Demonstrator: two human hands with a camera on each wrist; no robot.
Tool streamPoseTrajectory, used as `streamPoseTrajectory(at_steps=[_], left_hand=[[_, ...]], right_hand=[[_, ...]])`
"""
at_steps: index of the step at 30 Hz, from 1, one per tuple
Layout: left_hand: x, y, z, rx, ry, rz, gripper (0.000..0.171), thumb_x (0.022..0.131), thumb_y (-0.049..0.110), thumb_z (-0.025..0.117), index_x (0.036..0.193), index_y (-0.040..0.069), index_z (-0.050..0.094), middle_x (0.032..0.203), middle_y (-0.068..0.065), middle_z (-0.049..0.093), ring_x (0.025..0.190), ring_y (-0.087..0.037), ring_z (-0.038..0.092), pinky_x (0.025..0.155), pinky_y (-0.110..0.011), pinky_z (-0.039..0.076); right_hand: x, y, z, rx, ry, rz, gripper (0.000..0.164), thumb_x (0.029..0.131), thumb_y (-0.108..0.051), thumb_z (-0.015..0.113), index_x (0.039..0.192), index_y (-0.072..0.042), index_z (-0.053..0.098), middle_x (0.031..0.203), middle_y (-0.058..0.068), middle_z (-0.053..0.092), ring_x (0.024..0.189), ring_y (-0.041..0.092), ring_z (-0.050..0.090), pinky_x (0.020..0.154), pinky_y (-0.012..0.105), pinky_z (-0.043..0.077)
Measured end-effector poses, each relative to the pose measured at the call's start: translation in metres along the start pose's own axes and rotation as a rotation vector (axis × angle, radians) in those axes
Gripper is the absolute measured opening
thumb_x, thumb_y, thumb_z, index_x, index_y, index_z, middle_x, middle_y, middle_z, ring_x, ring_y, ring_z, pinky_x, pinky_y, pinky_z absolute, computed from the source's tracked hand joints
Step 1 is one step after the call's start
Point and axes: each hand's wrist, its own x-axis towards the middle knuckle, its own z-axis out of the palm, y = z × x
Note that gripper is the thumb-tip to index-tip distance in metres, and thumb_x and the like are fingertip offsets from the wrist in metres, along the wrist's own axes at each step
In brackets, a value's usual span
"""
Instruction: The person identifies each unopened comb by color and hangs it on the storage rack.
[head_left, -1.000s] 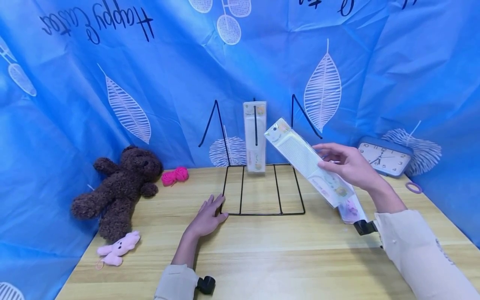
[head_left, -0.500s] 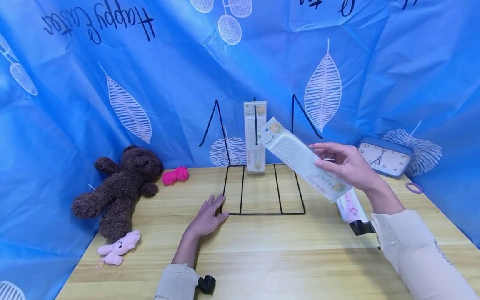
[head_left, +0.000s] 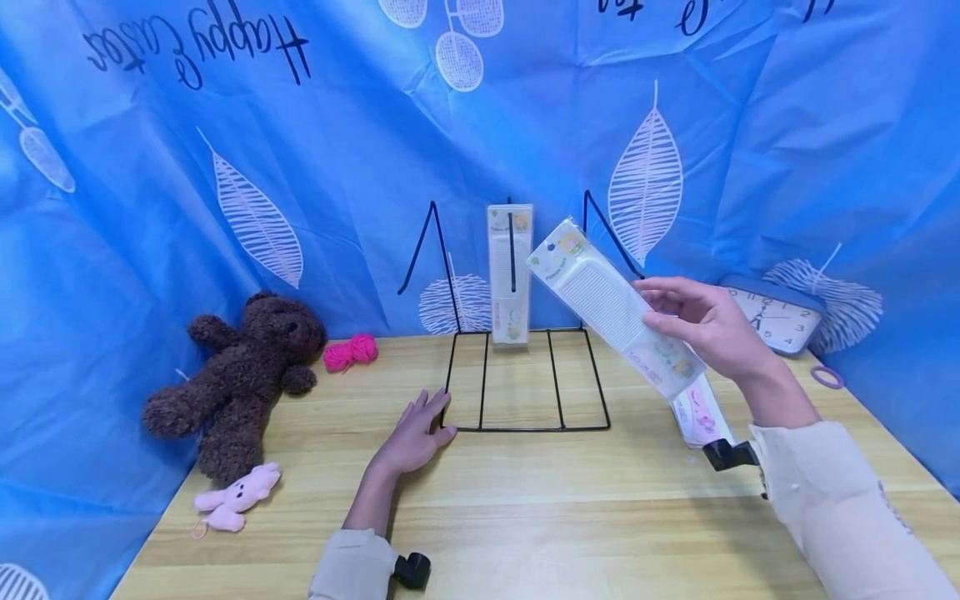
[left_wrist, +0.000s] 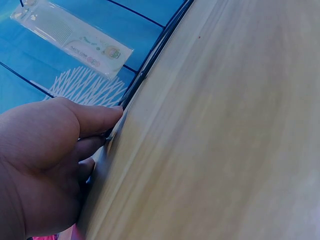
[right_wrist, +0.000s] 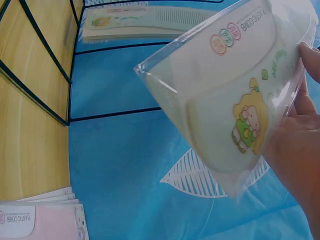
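My right hand [head_left: 705,329] pinches a green-white plastic comb in a clear packet [head_left: 618,308] between thumb and fingers. The packet is held tilted above the table, its hole end pointing up and left. In the right wrist view the packet [right_wrist: 235,95] shows a cartoon figure. A black wire rack [head_left: 517,430] stands at the table's middle with several prongs. Another packaged comb [head_left: 501,275] hangs on its middle prong. At the rack's front left corner my left hand [head_left: 411,440] rests with fingers spread, thumb touching the wire. Packaged pink combs [right_wrist: 20,220] lie stacked under my right hand.
A blue clock [head_left: 772,321] and a purple ring [head_left: 827,377] are at the right. On the left are a brown teddy bear [head_left: 258,375], pink yarn [head_left: 350,352] and a small pink plush [head_left: 238,497]. A blue curtain [head_left: 360,150] hangs behind the table.
The held comb first shifted left toward the hanging one, then moved back right and slightly up, its printed face turned more to view. My left hand and the rack stayed put.
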Motion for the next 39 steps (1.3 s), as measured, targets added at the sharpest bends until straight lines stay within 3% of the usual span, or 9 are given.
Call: streamPoseTrajectory(at_steps=[8,15,18,26,39], left_hand=[[-0.001,0.0,0.001,-0.002,-0.001,0.001,0.058,0.103,0.014,0.058,0.153,-0.006,0.037,0.163,-0.021,0.028,0.153,-0.041,0.005,0.124,-0.053,0.0],[-0.001,0.001,0.001,0.005,0.006,0.001,0.058,0.102,0.014,0.059,0.153,-0.006,0.037,0.162,-0.022,0.029,0.153,-0.042,0.006,0.124,-0.053,0.001],[-0.001,0.001,0.001,0.005,0.01,-0.001,0.059,0.102,0.014,0.059,0.153,-0.006,0.038,0.162,-0.022,0.029,0.153,-0.042,0.006,0.124,-0.053,0.001],[-0.002,0.001,0.001,-0.003,0.011,-0.01,0.058,0.102,0.014,0.058,0.154,-0.004,0.037,0.163,-0.021,0.029,0.153,-0.041,0.006,0.124,-0.053,0.001],[-0.001,0.001,0.001,-0.002,0.007,-0.005,0.058,0.103,0.014,0.059,0.154,-0.005,0.037,0.163,-0.02,0.029,0.153,-0.041,0.005,0.124,-0.053,0.0]], right_hand=[[0.001,-0.009,0.009,-0.022,-0.042,-0.039,0.04,0.095,0.011,0.06,0.133,0.001,0.064,0.119,0.001,0.072,0.1,0.017,0.071,0.077,0.029,0.058],[0.005,-0.012,0.011,0.043,-0.141,-0.098,0.04,0.093,0.017,0.058,0.13,0.004,0.065,0.117,0.006,0.073,0.097,0.02,0.072,0.074,0.032,0.06],[0.005,-0.011,0.01,0.021,-0.162,-0.101,0.04,0.093,0.016,0.058,0.13,0.005,0.065,0.118,0.006,0.073,0.098,0.02,0.072,0.074,0.032,0.06],[0.005,-0.013,0.012,-0.12,-0.164,-0.037,0.036,0.096,0.006,0.063,0.132,0.001,0.065,0.117,0.003,0.072,0.095,0.022,0.072,0.074,0.036,0.06],[0.008,-0.013,0.015,-0.186,-0.131,-0.023,0.036,0.097,0.002,0.065,0.132,-0.001,0.066,0.112,0.005,0.071,0.092,0.022,0.072,0.072,0.034,0.059]])
